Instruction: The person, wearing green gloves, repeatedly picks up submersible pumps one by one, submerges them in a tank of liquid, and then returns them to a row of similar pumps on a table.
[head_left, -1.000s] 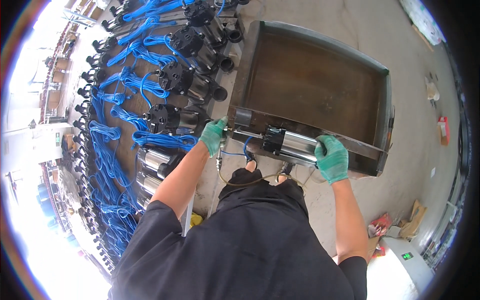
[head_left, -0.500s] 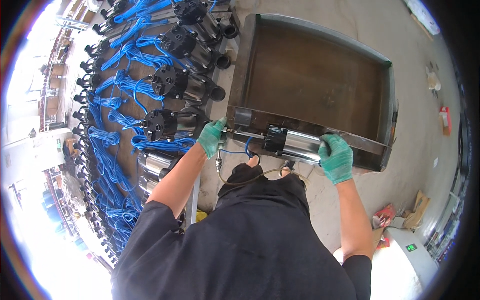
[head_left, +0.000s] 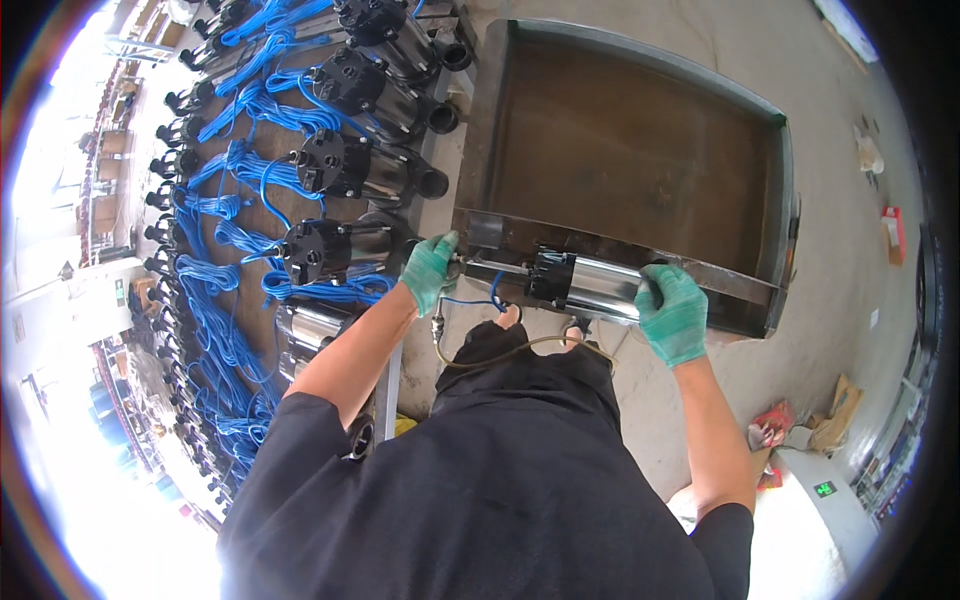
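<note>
One pump [head_left: 600, 285] lies sideways along the tank's [head_left: 655, 58] near ledge, its steel end gripped by the right hand's [head_left: 675, 315] fingers, seemingly for steadiness, the left hand's [head_left: 428, 275] curled at the rod [head_left: 497, 267], hold unclear, with other pumps [head_left: 375, 170] ranked leftward.

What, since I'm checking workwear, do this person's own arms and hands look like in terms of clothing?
The left hand and right hand wear matching green gloves, faintly streaked, that end at the wrists. Plain black short sleeves reach about the elbows, leaving the forearms uncovered. No markings can be made out on either.
</note>
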